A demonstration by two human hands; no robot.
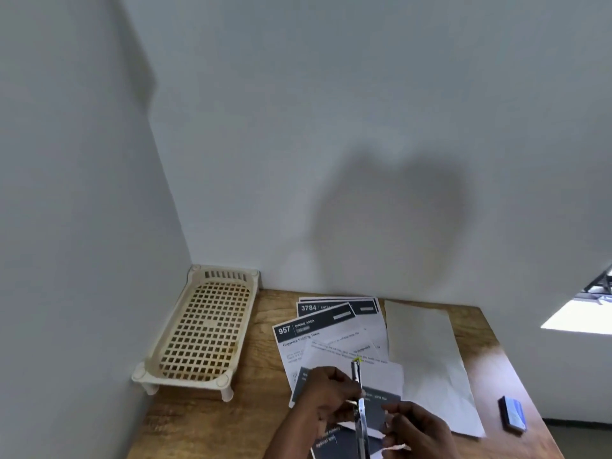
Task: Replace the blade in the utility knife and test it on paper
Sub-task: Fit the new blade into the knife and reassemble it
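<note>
The utility knife (pixel 360 405) is a slim metal body with a yellow tip, held upright-tilted over the papers near the table's front edge. My left hand (pixel 328 397) grips its middle from the left, fingers curled round it. My right hand (pixel 415 429) sits just right of the knife's lower part, fingers curled; what it pinches is not clear. Printed sheets (pixel 331 336) with dark headers lie fanned under both hands. A plain white sheet (pixel 427 356) lies to the right.
A cream plastic grid rack (pixel 202 329) stands in the left corner against the wall. A small blue blade case (pixel 512 415) lies near the wooden table's (pixel 212 422) right edge. White walls close off the back and left.
</note>
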